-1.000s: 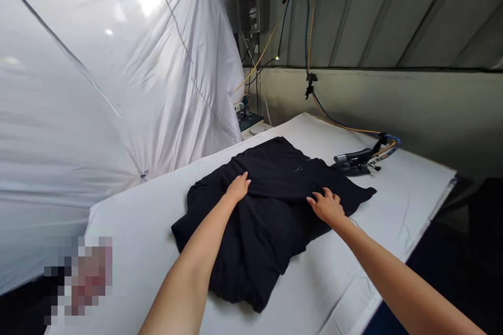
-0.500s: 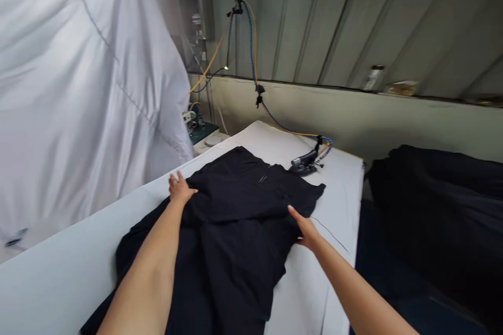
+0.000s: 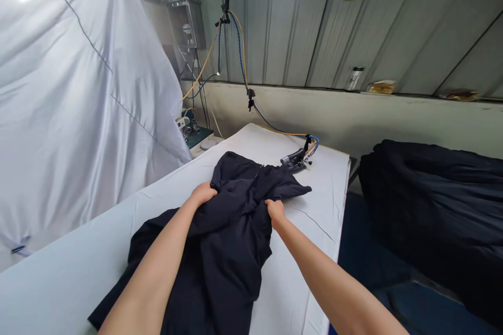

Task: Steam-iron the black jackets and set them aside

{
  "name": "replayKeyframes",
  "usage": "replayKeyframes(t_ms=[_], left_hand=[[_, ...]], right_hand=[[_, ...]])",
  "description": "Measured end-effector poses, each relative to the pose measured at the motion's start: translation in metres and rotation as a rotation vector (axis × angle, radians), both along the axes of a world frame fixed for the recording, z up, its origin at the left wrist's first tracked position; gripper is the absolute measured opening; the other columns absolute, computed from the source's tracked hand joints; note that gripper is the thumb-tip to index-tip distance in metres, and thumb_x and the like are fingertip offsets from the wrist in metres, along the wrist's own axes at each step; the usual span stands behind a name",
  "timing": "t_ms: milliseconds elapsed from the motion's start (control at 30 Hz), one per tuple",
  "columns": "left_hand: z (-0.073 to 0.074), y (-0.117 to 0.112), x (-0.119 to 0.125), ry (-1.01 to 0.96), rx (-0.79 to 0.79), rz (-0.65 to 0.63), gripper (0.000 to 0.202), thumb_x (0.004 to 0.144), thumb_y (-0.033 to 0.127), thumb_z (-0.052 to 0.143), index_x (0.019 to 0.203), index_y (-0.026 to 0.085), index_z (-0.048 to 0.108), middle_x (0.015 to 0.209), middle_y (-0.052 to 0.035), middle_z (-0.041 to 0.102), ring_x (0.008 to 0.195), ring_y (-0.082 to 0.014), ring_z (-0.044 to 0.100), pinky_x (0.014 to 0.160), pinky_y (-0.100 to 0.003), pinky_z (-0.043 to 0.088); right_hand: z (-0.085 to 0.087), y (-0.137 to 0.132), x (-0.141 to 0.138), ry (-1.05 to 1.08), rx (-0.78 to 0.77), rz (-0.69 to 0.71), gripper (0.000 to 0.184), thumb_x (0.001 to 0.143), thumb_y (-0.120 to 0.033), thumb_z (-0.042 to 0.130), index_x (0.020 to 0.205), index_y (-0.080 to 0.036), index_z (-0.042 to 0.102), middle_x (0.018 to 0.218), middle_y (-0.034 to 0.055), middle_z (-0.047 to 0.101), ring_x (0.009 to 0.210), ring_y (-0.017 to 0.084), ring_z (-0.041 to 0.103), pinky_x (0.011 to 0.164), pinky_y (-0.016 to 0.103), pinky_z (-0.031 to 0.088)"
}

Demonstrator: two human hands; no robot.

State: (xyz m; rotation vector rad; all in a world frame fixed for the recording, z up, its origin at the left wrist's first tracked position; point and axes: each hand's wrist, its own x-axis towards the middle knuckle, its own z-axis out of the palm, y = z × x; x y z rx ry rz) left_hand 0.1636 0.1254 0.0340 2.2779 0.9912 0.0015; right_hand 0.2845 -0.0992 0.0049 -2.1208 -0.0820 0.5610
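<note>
A dark navy garment (image 3: 228, 251) lies bunched on the white-covered table (image 3: 157, 196); its exact kind is hard to make out. My left hand (image 3: 203, 193) is closed on its left edge, with the fingers tucked into the fabric. On the other side my right hand (image 3: 275, 210) grips the right edge, thumb on top. Between the hands the cloth is gathered into creases. Just beyond the garment's far end rests a black steam iron (image 3: 294, 161), close to the fabric.
Blue and orange hoses (image 3: 275, 128) run from the iron up to a hanging black pole. A silvery-white curtain (image 3: 86, 89) drapes along the left. Dark fabric (image 3: 428, 204) is heaped right of the table. A small bottle (image 3: 354, 78) stands on the wall ledge.
Both hands have closed on the garment and moved toward each other. The cloth between them has gone from spread out to bunched. The view has shifted slightly.
</note>
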Motion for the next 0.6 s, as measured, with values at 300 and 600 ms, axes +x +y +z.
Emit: replayKeyframes(t_ms=[300,600], left_hand=[[0.074,-0.153,0.014,-0.278,0.149,-0.169,0.043,0.07,0.022,0.046,0.109,0.031,0.062,0.103,0.0042,0.067,0.096,-0.0187,0.059,0.078,-0.023,0.044],[0.118,-0.267,0.071,-0.555,0.109,-0.345,0.045,0.07,0.018,0.047,0.111,0.032,0.06,0.107,0.0089,0.064,0.102,-0.0166,0.057,0.088,-0.025,0.044]], right_hand=[[0.044,-0.033,-0.028,-0.134,0.528,0.118,0.051,0.067,-0.025,0.047,0.118,-0.019,0.053,0.101,0.0029,0.066,0.093,0.021,0.059,0.08,0.031,0.046],[0.104,-0.144,0.012,-0.125,0.891,0.006,0.051,0.06,-0.028,0.058,0.11,-0.021,0.058,0.098,0.0024,0.067,0.089,0.022,0.06,0.08,0.034,0.047]])
